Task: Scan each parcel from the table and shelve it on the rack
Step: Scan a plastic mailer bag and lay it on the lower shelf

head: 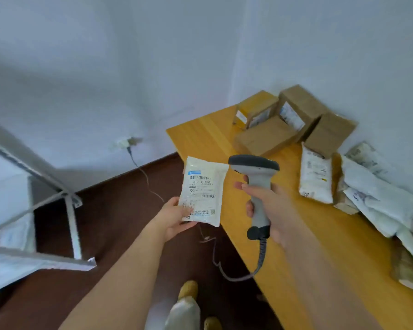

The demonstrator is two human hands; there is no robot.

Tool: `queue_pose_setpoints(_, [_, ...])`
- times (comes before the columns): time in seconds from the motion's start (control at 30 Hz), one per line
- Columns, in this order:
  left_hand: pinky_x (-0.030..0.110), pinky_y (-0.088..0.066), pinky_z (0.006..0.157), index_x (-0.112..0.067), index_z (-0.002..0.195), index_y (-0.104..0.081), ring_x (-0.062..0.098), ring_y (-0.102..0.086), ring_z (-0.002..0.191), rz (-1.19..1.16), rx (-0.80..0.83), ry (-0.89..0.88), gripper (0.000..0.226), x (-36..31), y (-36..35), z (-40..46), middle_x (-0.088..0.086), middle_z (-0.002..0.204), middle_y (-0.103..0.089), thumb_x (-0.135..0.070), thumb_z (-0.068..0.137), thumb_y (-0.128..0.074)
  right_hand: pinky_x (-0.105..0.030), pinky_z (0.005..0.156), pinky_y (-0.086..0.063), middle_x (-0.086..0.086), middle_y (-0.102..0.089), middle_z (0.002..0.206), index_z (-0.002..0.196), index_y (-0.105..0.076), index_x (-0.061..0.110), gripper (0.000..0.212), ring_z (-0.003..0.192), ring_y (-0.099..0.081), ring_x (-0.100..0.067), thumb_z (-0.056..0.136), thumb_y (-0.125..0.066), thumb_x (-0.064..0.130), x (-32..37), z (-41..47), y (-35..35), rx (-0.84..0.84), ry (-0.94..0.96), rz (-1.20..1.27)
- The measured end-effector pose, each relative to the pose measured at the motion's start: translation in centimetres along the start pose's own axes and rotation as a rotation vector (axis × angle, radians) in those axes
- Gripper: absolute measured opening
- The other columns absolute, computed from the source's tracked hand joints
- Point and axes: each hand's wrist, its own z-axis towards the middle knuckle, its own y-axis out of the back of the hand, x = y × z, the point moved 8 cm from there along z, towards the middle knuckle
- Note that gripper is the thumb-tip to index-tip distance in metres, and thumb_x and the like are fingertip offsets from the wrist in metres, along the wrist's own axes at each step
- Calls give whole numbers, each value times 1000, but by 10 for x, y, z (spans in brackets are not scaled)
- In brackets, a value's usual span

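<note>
- Head view, centre of frame: the left hand (177, 216) pinches the lower left corner of a white parcel (203, 191), thumb on the label face and fingers behind. The parcel is held upright in the air, off the left edge of the table (284, 234), above the dark floor, label toward the camera.
- Head view, right of centre: the right hand (270, 206) is curled around the handle of the grey scanner (254, 166), forefinger near the trigger. The scanner head sits just beside the upper right corner of the parcel and faces left.
- Head view, left of frame: the rack (57, 198) is blurred; what its shelves hold cannot be told.
- Risk, judged: the scanner head stands close to the label and level with its top edge, so the beam may miss the barcode; cause, poor angle or spacing.
- Risk, judged: the corner pinch is slight, so the soft parcel may droop or slip to the floor on the way to the rack.
- Risk, judged: the scanner cable (260, 258) hangs off the table edge and may snag.
- Count: one parcel in hand; one scanner; four cardboard boxes (267, 136) at the far end of the table; several soft bags (377, 198) heaped at right, overlapping, number uncertain.
</note>
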Motion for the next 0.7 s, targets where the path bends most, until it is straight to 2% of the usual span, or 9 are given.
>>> queue_pose_setpoints(0.07, [45, -57, 88, -11, 119, -53, 28, -68, 103, -78, -66, -22, 33, 6, 47, -31, 12, 114, -69, 9, 93, -53, -28, 49, -41, -6, -74, 103, 108, -62, 14, 17, 47, -44, -12, 91, -66, 11, -7, -10, -41, 86, -3, -36])
queue_pose_setpoints(0.17, [44, -56, 88, -9, 119, -55, 28, -68, 104, -208, -164, -82, 31, 19, 118, -78, 13, 113, -70, 8, 93, -53, -22, 44, -42, -10, -70, 92, 114, -60, 14, 31, 44, -46, -9, 86, -73, 11, -30, -32, -108, 178, -46, -98])
queue_pose_setpoints(0.23, [42, -57, 85, -9, 117, -56, 27, -68, 104, -304, -220, -138, 28, 26, 168, -114, 13, 113, -70, 7, 93, -54, -22, 46, -44, -15, -71, 101, 112, -62, 18, 31, 47, -49, -9, 85, -74, 11, -49, -52, -160, 266, -60, -157])
queue_pose_setpoints(0.3, [38, -59, 78, -9, 117, -57, 26, -68, 103, -380, -282, -172, 26, 39, 222, -148, 13, 112, -70, 4, 93, -56, -24, 49, -44, -13, -72, 103, 112, -63, 20, 29, 49, -51, -10, 86, -73, 12, -67, -78, -212, 360, -51, -239])
queue_pose_setpoints(0.43, [31, -59, 69, -7, 124, -56, 25, -69, 102, -455, -376, -119, 32, 84, 335, -202, 12, 110, -72, -3, 93, -61, -27, 54, -47, -2, -69, 84, 112, -63, 20, 28, 51, -52, -10, 86, -73, 13, -106, -138, -306, 505, -43, -346])
queue_pose_setpoints(0.53, [30, -58, 66, -2, 119, -57, 24, -70, 91, -464, -474, -68, 28, 121, 420, -235, 13, 102, -74, -2, 92, -62, -28, 56, -47, 2, -66, 70, 105, -63, 22, 22, 51, -51, -10, 86, -74, 15, -147, -180, -375, 576, -47, -436])
queue_pose_setpoints(0.63, [30, -55, 55, -1, 117, -55, 23, -67, 87, -558, -579, -45, 22, 155, 508, -272, 15, 105, -68, 2, 95, -55, -26, 54, -46, -6, -64, 78, 107, -64, 20, 23, 49, -51, -10, 86, -73, 14, -201, -223, -449, 605, -91, -467])
queue_pose_setpoints(0.7, [32, -52, 56, -2, 118, -53, 25, -65, 86, -643, -649, -36, 23, 180, 566, -299, 16, 107, -66, 3, 96, -52, -24, 51, -45, -7, -61, 76, 108, -64, 17, 23, 47, -50, -10, 87, -72, 13, -234, -252, -497, 636, -139, -481])
